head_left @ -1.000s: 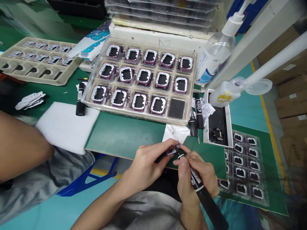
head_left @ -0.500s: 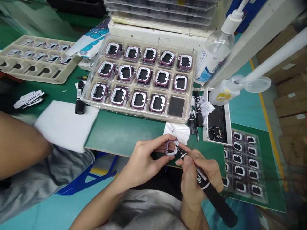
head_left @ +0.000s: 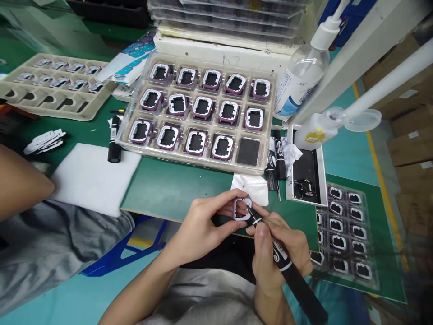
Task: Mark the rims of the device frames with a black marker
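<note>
Green tabletop (head_left: 162, 185) carries a far tray (head_left: 192, 160); near, the left hand (head_left: 206, 221) pinches a purple frame (head_left: 242, 218), the right hand (head_left: 284, 239) a black marker (head_left: 301, 285).

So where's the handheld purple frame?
Head view, right of centre: the purple frame is in the left hand, below the white tissue, by the marker tip.

Even, moderately bright light; soft sheen lay on green tabletop (head_left: 176, 185). Stacked clear trays (head_left: 230, 20) caught pale glare. Margins looked stretched; cardboard boxes (head_left: 411, 149) appeared dim, blurred.
</note>
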A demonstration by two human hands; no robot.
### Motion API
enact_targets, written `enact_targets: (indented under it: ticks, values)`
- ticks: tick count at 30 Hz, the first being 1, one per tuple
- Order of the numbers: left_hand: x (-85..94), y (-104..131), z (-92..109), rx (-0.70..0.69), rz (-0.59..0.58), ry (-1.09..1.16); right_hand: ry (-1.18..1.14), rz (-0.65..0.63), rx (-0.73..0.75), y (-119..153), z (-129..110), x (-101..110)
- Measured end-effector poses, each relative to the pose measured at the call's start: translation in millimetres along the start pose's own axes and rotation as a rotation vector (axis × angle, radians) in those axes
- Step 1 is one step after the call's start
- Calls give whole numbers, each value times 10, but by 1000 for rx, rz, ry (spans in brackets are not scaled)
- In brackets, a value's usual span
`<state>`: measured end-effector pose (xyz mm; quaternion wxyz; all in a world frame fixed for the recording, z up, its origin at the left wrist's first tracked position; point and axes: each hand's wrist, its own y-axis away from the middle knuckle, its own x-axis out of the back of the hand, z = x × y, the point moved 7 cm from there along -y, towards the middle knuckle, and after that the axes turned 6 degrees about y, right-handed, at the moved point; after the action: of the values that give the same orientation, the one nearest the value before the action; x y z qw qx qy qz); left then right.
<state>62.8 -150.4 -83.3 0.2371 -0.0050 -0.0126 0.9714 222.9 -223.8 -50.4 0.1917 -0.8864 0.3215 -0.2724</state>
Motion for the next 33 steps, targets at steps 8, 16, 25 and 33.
enact_targets:
  ticks: [8,16,25,33]
  values:
    - [-12,33,52,-83,13,-147,31,14,58,92,21,40]
    - [-26,63,44,-76,14,-186,116,88,217,36,-109,67]
    - [-13,33,27,-59,9,-148,77,89,180,93,-58,74]
    - [-13,35,17,-39,-1,-152,38,44,232,77,-84,45]
